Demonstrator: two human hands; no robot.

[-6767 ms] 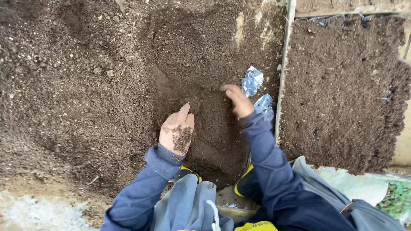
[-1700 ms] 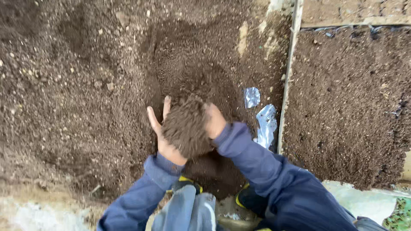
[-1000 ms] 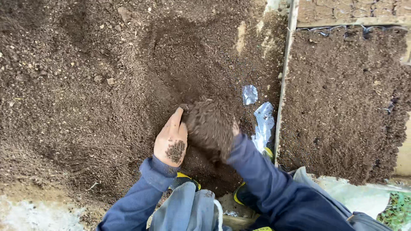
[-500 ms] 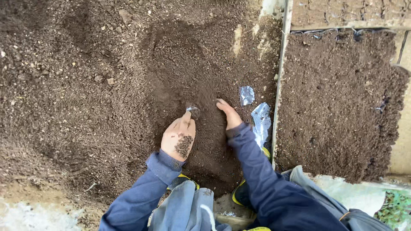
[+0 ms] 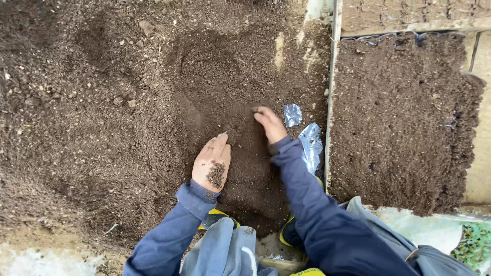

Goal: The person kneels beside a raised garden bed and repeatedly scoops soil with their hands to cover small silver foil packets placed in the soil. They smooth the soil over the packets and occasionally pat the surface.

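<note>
My left hand (image 5: 212, 163) is lying flat and open on the soil (image 5: 128, 102), palm down, fingers together, gripping nothing, with crumbs of dirt sitting on its back. My right hand (image 5: 270, 123) is reaching further up, fingers loosely curved and pressing into the soil, not clenched; whether it is pinching any dirt I cannot tell. Foil scraps (image 5: 306, 134) are lying just beside my right wrist, against the board (image 5: 331, 102) dividing this bed from the next. A moment ago both hands were cupping a heap of soil between them; now that heap is gone from my hands, the soil is lying in the hollow, and my hands are apart.
</note>
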